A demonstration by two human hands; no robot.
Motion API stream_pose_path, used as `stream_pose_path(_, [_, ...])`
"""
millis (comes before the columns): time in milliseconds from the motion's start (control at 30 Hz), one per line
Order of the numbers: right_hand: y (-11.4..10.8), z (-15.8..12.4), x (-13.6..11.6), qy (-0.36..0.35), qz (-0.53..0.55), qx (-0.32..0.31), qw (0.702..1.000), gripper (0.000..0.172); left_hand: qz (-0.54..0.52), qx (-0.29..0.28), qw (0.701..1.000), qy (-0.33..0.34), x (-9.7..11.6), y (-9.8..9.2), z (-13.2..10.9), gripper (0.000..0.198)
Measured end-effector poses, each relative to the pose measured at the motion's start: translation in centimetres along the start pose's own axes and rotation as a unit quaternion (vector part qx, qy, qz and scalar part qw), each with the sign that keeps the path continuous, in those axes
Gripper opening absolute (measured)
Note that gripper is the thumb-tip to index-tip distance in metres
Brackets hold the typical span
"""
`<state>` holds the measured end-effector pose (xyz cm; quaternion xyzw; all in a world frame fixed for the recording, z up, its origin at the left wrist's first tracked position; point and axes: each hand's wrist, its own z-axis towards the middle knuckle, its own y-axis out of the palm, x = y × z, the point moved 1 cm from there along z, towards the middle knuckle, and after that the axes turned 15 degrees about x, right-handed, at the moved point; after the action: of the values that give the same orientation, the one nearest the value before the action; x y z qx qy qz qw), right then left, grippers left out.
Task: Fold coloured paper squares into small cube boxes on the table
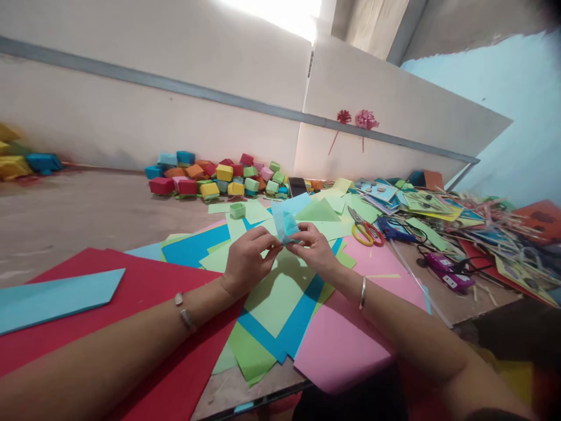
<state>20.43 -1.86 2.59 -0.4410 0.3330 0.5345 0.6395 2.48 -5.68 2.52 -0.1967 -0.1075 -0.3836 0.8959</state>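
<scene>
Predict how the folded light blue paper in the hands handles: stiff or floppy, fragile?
Folded light blue paper: likely very light, being small and thin-sheeted. Probably fairly stiff, since it stands up above the pinching left hand and right hand. Its thin sides would likely crumple if squeezed.

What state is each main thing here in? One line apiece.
Left hand: pinching light-blue paper
Right hand: pinching that paper too
Light-blue paper: partly folded, held up
Small green box: open-topped, set down
Scissors: lying down, blade gap unclear
Blue glue gun: lying down
Purple power strip: plug apparently inserted
Coloured boxes: folded, heaped
Red sheet: spread out
</scene>
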Motion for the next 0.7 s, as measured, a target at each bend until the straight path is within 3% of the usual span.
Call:
stream_pose_path(133, [0.4,0.1,0.2,-0.039,-0.019,-0.018,0.999,0.016,0.016,0.007,0.999,0.039,-0.1,0.1,-0.1,0.01])
stream_pose_path(233, [0.6,0.2,-0.1,-0.129,-0.091,-0.036,0.987,0.005,0.031,0.008,0.997,0.068,-0.4,0.1,-0.3,0.01])
stream_pose_path(367, [0.6,0.0,-0.6,-0.229,-0.166,-0.032,0.958,0.01,0.028,0.01,0.998,0.058,-0.4,0.0,-0.3,0.011])
stream_pose_path(467, [0.6,-0.4,-0.8,-0.249,-0.169,-0.002,0.953,0.006,0.005,0.014,1.0,0.026,-0.2,-0.1,-0.1,0.012])
stream_pose_path(533, [0.7,-0.8,-0.9,-0.273,-0.176,0.045,0.945,0.012,-0.006,0.024,1.0,0.006,-0.1,-0.1,0.0,0.012])
stream_pose_path(700, [0.8,-1.1,-1.3,-0.37,-0.238,0.096,0.893,0.012,-0.007,0.03,1.0,0.004,-0.2,0.0,0.0,0.012])
